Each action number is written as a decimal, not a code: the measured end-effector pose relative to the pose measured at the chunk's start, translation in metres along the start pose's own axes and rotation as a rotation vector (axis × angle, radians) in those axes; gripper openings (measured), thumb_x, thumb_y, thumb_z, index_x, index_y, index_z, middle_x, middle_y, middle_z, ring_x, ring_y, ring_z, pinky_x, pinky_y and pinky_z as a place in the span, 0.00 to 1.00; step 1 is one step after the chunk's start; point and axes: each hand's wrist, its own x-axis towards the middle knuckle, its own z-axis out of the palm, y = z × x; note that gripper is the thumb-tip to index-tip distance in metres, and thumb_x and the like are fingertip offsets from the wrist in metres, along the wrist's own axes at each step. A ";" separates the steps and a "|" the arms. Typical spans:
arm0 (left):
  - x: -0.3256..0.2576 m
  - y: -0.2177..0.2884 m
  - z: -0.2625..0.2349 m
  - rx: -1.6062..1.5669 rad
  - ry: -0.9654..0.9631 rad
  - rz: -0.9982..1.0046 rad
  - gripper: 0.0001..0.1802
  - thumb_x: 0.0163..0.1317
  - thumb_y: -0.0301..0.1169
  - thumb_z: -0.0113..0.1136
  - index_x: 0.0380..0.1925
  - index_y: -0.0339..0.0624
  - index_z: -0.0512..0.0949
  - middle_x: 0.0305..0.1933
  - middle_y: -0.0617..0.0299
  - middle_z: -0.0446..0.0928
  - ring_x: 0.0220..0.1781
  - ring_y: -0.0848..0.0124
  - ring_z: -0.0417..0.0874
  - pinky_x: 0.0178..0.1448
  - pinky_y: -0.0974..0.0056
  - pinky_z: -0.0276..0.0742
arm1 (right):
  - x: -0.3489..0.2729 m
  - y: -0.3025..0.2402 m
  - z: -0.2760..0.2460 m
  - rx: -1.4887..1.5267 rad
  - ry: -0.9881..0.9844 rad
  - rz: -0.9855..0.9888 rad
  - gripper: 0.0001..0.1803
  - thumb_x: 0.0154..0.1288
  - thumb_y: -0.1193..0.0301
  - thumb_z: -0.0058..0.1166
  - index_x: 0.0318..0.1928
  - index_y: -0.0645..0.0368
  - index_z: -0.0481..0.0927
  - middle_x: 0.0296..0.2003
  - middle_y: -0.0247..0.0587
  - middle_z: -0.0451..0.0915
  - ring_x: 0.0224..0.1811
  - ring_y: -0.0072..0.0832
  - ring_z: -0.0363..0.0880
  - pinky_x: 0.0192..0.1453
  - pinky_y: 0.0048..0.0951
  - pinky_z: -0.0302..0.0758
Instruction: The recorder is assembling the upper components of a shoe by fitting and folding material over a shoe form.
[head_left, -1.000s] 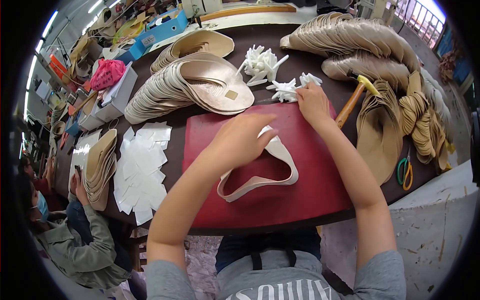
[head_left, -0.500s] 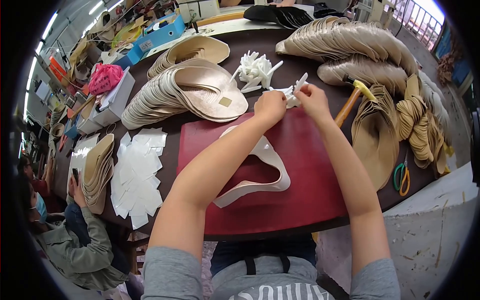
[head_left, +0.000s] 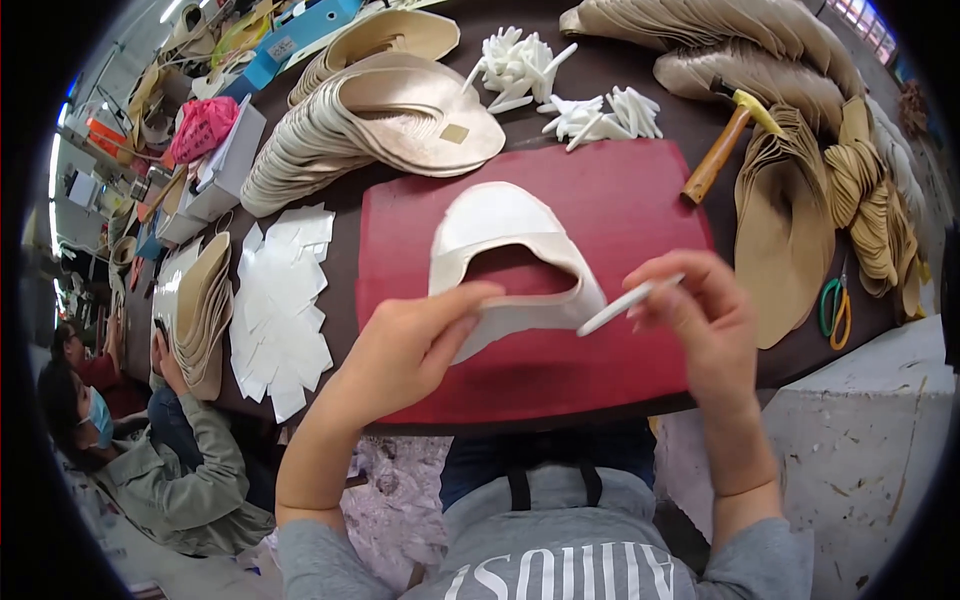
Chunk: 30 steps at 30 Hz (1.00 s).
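Note:
A white shoe upper [head_left: 497, 216] with a large opening is over the red mat, its rounded toe pointing away from me. My left hand [head_left: 405, 350] pinches the upper's near left edge between thumb and forefinger. In my right hand [head_left: 705, 310] is a small white strip [head_left: 628, 303], gripped by the fingertips. The strip's lower tip is close to the upper's right edge; I cannot tell whether they touch. Beyond the mat are two piles of similar white strips, a far pile [head_left: 515, 62] and a nearer pile [head_left: 605, 118].
The red mat [head_left: 640, 375] covers the table's front. Stacked uppers [head_left: 400, 120] and white sheets [head_left: 280, 310] lie left. A hammer [head_left: 715, 160], brown stacked pieces [head_left: 785, 220] and scissors [head_left: 835, 312] lie right. Another person [head_left: 170, 470] sits at the left.
Both hands have come back from the strip pile toward me. The right hand has brought one strip along, and the left now grips the upper, which has shifted and turned.

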 end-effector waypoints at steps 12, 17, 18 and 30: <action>0.006 0.002 0.029 -0.700 0.103 0.087 0.22 0.61 0.23 0.45 0.56 0.32 0.75 0.43 0.57 0.82 0.38 0.74 0.75 0.41 0.74 0.69 | -0.009 0.032 0.062 -0.230 0.225 -0.348 0.10 0.58 0.81 0.62 0.41 0.65 0.81 0.34 0.36 0.84 0.31 0.20 0.81 0.38 0.17 0.79; 0.007 0.003 0.030 -0.699 0.066 0.051 0.22 0.61 0.24 0.44 0.55 0.32 0.76 0.42 0.57 0.81 0.39 0.75 0.74 0.42 0.74 0.68 | -0.007 0.043 0.064 -0.349 0.294 -0.460 0.11 0.57 0.81 0.63 0.42 0.65 0.81 0.35 0.37 0.84 0.30 0.20 0.80 0.37 0.18 0.79; 0.008 0.004 0.031 -0.702 0.088 0.048 0.22 0.61 0.24 0.45 0.55 0.32 0.76 0.41 0.58 0.81 0.37 0.75 0.74 0.41 0.74 0.68 | -0.006 0.042 0.064 -0.350 0.299 -0.459 0.11 0.57 0.81 0.63 0.42 0.65 0.81 0.35 0.37 0.84 0.30 0.20 0.80 0.36 0.18 0.79; 0.019 0.017 0.046 -0.367 0.302 0.038 0.15 0.61 0.21 0.54 0.49 0.28 0.78 0.34 0.61 0.82 0.30 0.81 0.74 0.32 0.79 0.68 | 0.004 0.040 0.057 -0.427 0.362 -0.540 0.13 0.53 0.83 0.64 0.41 0.63 0.81 0.34 0.36 0.83 0.30 0.22 0.78 0.34 0.20 0.77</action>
